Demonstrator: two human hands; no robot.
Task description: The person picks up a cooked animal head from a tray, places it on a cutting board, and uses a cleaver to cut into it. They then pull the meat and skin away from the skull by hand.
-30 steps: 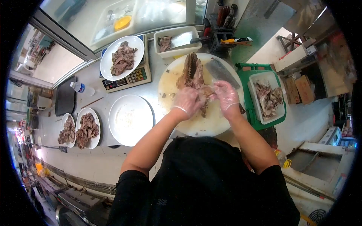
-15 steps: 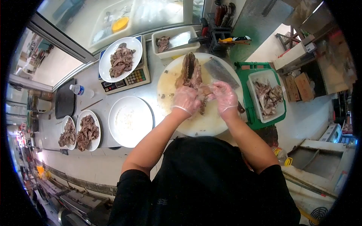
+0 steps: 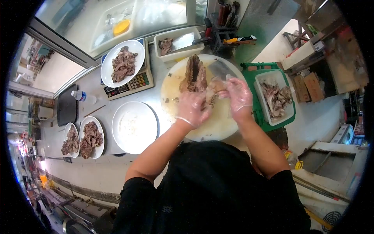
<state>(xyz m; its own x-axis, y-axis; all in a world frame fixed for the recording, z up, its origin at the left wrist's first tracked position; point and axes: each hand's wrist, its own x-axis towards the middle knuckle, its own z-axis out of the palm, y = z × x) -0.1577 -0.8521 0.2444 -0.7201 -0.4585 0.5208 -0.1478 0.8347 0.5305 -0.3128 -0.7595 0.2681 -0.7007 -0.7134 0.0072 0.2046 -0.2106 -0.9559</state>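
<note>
On the round cutting board (image 3: pixel 171 121) lies a long cooked jaw piece with a row of teeth (image 3: pixel 193 76), its narrow end pointing away from me. My left hand (image 3: pixel 193 108), in a clear plastic glove, is closed round the near end of the meat and bone. My right hand (image 3: pixel 237 95), gloved too, pinches a pale, gristly piece (image 3: pixel 217 85) just right of the jaw. A toothed bone end shows between the two hands. Behind my right hand a wide cleaver blade (image 3: pixel 219 68) lies flat on the board, partly covered.
Left of the board are an empty-looking white plate (image 3: pixel 134 126), a scale (image 3: pixel 129 85) bearing a plate of meat (image 3: pixel 124 64), two more meat plates and a bottle (image 3: pixel 79 95). A bone tub (image 3: pixel 274 97) is on the right, a knife rack (image 3: pixel 224 43) behind.
My right hand has moved slightly up and right, lifting the pale piece away from the jaw. My left hand has turned a little and stays at the near end.
</note>
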